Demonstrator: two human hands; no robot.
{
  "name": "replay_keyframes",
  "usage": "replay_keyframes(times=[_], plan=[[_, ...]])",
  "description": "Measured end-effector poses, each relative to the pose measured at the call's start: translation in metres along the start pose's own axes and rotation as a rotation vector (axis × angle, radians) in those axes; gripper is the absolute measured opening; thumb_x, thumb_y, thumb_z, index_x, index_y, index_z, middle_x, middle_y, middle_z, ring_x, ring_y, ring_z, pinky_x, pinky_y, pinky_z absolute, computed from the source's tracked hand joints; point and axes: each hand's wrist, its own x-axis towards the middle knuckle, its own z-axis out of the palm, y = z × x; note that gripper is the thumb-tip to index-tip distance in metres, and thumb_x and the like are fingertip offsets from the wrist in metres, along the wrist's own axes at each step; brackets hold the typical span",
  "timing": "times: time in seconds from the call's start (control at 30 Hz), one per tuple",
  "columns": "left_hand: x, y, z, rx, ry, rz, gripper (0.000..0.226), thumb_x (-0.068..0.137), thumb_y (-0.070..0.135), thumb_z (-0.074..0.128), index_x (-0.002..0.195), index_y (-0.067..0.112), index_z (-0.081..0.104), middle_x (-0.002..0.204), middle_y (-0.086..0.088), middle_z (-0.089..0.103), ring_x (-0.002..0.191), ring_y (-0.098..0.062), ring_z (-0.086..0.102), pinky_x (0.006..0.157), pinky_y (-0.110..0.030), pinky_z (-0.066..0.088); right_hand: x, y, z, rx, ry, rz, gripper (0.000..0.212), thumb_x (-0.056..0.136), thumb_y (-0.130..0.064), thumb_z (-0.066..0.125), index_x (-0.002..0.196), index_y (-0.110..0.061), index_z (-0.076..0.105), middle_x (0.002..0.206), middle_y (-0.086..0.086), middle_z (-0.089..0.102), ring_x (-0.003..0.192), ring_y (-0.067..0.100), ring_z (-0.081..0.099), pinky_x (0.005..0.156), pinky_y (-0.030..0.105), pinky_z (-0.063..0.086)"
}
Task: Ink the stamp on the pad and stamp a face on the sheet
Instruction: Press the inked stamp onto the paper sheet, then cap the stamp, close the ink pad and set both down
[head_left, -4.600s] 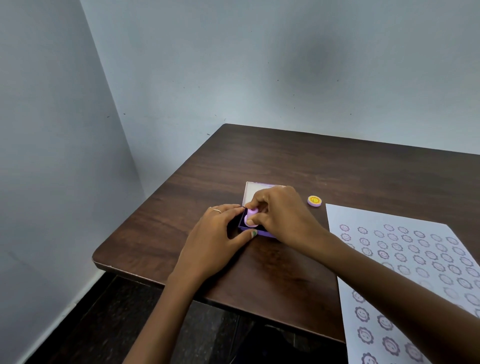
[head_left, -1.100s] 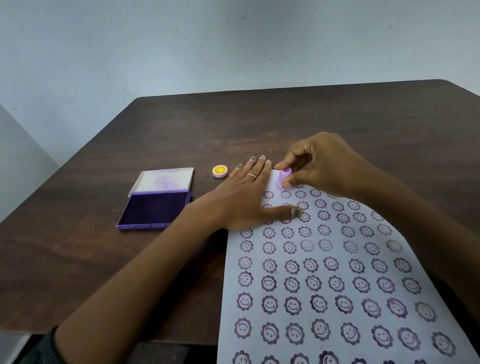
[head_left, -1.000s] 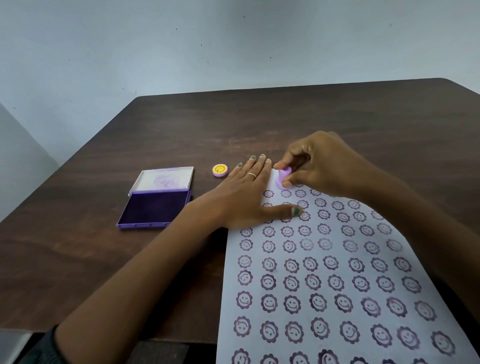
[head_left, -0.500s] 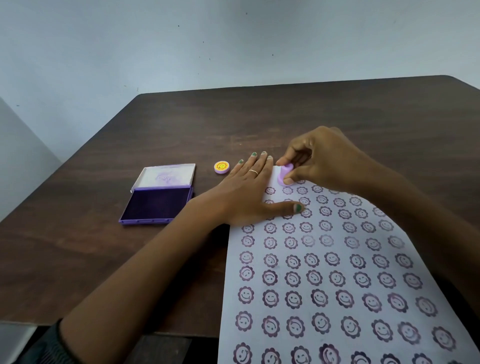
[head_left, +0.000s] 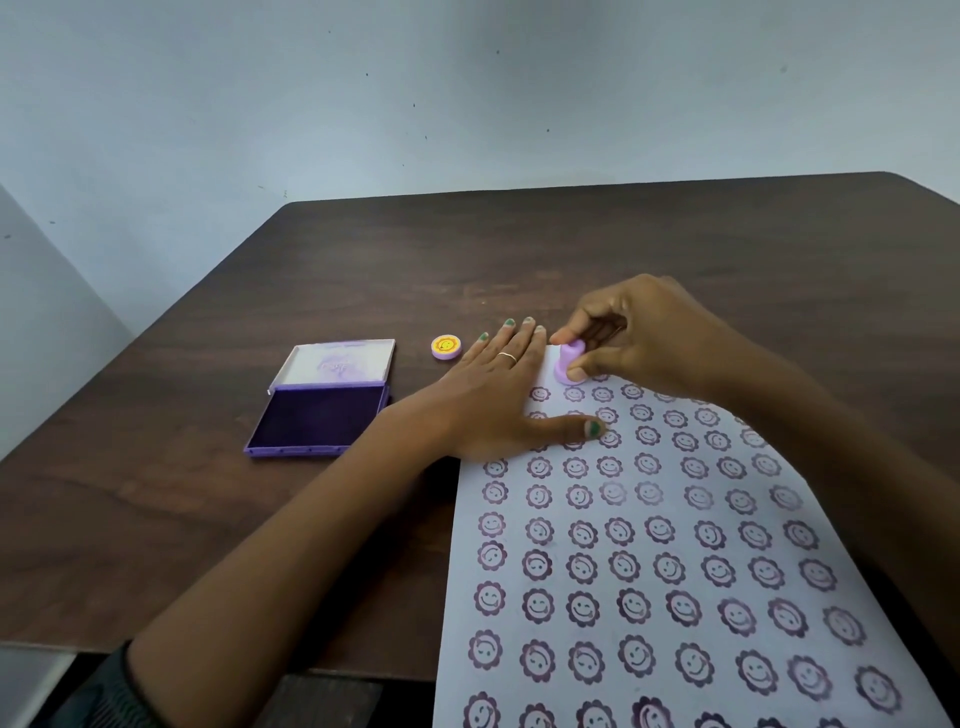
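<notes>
A white sheet (head_left: 675, 525) covered with several rows of purple smiling flower faces lies on the right half of the table. My right hand (head_left: 649, 332) pinches a small lilac stamp (head_left: 569, 364) and holds it upright with its base on the sheet's far left corner. My left hand (head_left: 498, 395) lies flat, fingers spread, on the sheet's far left edge right beside the stamp. The purple ink pad (head_left: 319, 418) sits open to the left of my left hand, its lid (head_left: 337, 361) folded back.
A small round cap (head_left: 445, 346) with a yellow smiley lies between the ink pad and my left hand. The dark wooden table (head_left: 571, 249) stands against pale walls at the back and left. Its near edge runs under my left forearm.
Earlier my right hand pressed the stamp on the ink pad while my left steadied it. Over the last second the stamp has stayed on the sheet's far corner, now standing more upright.
</notes>
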Motion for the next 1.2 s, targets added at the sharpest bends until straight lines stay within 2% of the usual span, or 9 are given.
replay_keyframes(times=[0.1,0.2,0.37,0.47,0.57,0.7,0.8,0.9,1.2], plan=[[0.000,0.001,0.000,-0.006,0.001,0.003,0.107,0.076,0.074,0.037,0.148,0.012,-0.013,0.159,-0.005,-0.015,0.145,-0.016,-0.017,0.119,-0.035,-0.007,-0.004,0.004,-0.004,0.108,0.031,-0.003,0.023,0.067,-0.014,0.078,0.086,-0.023,0.070,0.087,-0.007,0.071,0.076,0.004,0.067,0.072,0.013,0.054],[-0.001,-0.001,-0.001,-0.020,0.012,0.007,0.105,0.078,0.073,0.038,0.148,0.012,-0.011,0.159,-0.005,-0.014,0.146,-0.015,-0.015,0.118,-0.033,-0.006,-0.005,0.009,-0.008,0.326,0.215,0.020,0.028,0.067,-0.011,0.078,0.094,-0.011,0.070,0.088,0.004,0.073,0.078,0.010,0.069,0.073,0.016,0.055],[-0.001,-0.001,-0.007,-0.080,0.098,0.020,0.094,0.082,0.067,0.043,0.150,0.017,0.003,0.161,0.001,0.000,0.147,-0.013,-0.002,0.105,-0.020,-0.001,-0.004,0.016,-0.009,0.500,0.370,0.094,0.030,0.068,-0.009,0.078,0.096,-0.007,0.069,0.088,0.011,0.072,0.079,0.018,0.069,0.074,0.019,0.056],[-0.002,-0.006,-0.016,-0.066,0.247,0.013,0.077,0.083,0.064,0.044,0.147,0.024,0.026,0.159,0.007,0.018,0.145,-0.013,0.017,0.113,-0.030,0.014,-0.004,0.017,-0.008,0.565,0.393,0.120,0.031,0.066,-0.009,0.079,0.096,-0.007,0.069,0.086,0.007,0.072,0.075,0.010,0.068,0.072,0.015,0.055],[-0.007,-0.018,-0.027,0.001,0.388,-0.039,0.057,0.088,0.054,0.048,0.139,0.030,0.042,0.151,0.009,0.035,0.131,-0.016,0.040,0.103,-0.038,0.037,-0.004,0.017,-0.008,0.611,0.397,0.132,0.030,0.067,-0.009,0.078,0.095,-0.007,0.068,0.086,0.006,0.072,0.074,0.010,0.068,0.070,0.014,0.054],[-0.013,-0.037,-0.036,0.048,0.398,-0.147,0.049,0.088,0.041,0.051,0.135,0.029,0.047,0.146,0.004,0.042,0.133,-0.018,0.037,0.102,-0.041,0.037,-0.005,0.015,-0.006,0.607,0.386,0.135,0.030,0.068,-0.007,0.077,0.096,-0.006,0.068,0.090,0.010,0.072,0.077,0.014,0.068,0.070,0.015,0.054],[-0.018,-0.044,-0.039,0.029,0.339,-0.194,0.042,0.085,0.035,0.054,0.127,0.028,0.054,0.137,-0.001,0.052,0.123,-0.023,0.047,0.100,-0.044,0.043,-0.004,0.014,-0.006,0.603,0.387,0.134,0.030,0.068,-0.007,0.077,0.097,-0.006,0.068,0.090,0.011,0.072,0.077,0.015,0.068,0.070,0.014,0.054],[-0.019,-0.046,-0.040,-0.010,0.324,-0.185,0.030,0.087,0.032,0.056,0.115,0.026,0.063,0.121,-0.003,0.061,0.106,-0.023,0.055,0.092,-0.044,0.048,-0.005,0.013,-0.006,0.594,0.389,0.134,0.030,0.069,-0.007,0.077,0.097,-0.005,0.068,0.090,0.010,0.072,0.077,0.014,0.068,0.068,0.013,0.053],[-0.015,-0.054,-0.038,-0.045,0.391,-0.155,0.018,0.088,0.020,0.061,0.104,0.020,0.069,0.109,-0.006,0.067,0.094,-0.024,0.061,0.085,-0.042,0.051,-0.003,0.015,-0.003,0.569,0.376,0.144,0.031,0.068,-0.009,0.078,0.097,-0.007,0.068,0.089,0.008,0.073,0.076,0.014,0.069,0.071,0.016,0.056]])
